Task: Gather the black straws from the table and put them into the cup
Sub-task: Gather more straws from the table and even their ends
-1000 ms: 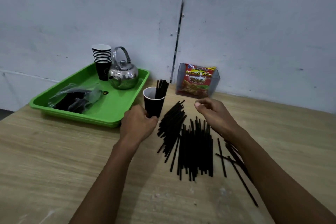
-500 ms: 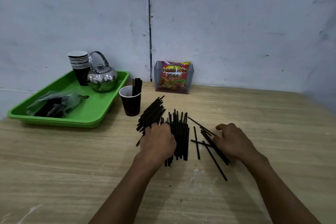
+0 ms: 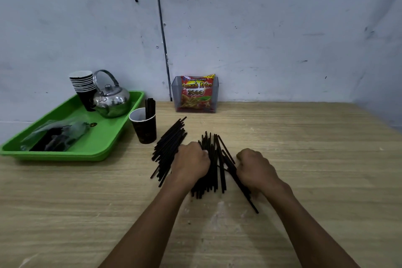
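Several black straws lie on the wooden table in two heaps: a slanted left heap (image 3: 170,146) and a middle heap (image 3: 214,167). My left hand (image 3: 191,163) lies on the left side of the middle heap, fingers curled down into the straws. At the heap's right side, my right hand (image 3: 254,169) curls over a few slanted straws (image 3: 243,189) that stick out below it. A dark paper cup (image 3: 144,131) stands upright left of the heaps, apart from both hands, with several straws (image 3: 150,106) upright inside.
A green tray (image 3: 104,146) at the left holds a stack of cups (image 3: 83,87), a steel kettle (image 3: 112,100) and a plastic bag (image 3: 56,135). A clear box with a snack packet (image 3: 195,93) stands against the wall. Bare wood shows to the right.
My left hand has left the cup and come down onto the middle heap. My right hand has swept the loose straws on the right in against that heap.
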`<act>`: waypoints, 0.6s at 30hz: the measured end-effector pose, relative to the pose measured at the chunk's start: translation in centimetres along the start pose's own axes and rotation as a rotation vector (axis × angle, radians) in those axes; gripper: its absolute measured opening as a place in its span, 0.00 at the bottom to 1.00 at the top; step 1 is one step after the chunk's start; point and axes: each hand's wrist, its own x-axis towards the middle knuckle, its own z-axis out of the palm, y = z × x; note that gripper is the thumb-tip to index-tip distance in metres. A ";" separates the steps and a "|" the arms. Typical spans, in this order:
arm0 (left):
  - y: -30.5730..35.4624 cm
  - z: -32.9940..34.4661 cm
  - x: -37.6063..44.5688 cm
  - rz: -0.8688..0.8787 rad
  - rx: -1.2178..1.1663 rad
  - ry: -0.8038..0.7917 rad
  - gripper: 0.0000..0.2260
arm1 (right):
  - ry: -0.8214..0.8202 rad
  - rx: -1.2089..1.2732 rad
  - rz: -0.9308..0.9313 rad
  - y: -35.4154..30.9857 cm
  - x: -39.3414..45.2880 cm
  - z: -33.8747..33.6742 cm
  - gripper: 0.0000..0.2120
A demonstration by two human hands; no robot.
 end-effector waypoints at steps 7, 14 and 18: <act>3.0 1.4 2.7 -0.045 0.038 -0.074 0.22 | -0.074 0.255 -0.058 2.1 1.4 -0.3 0.19; 4.2 2.1 4.0 -0.070 0.257 -0.118 0.27 | -0.010 0.885 0.035 5.9 1.1 -0.4 0.17; 4.3 1.7 4.4 -0.115 0.201 -0.112 0.11 | -0.002 0.888 0.003 6.1 1.5 -0.3 0.15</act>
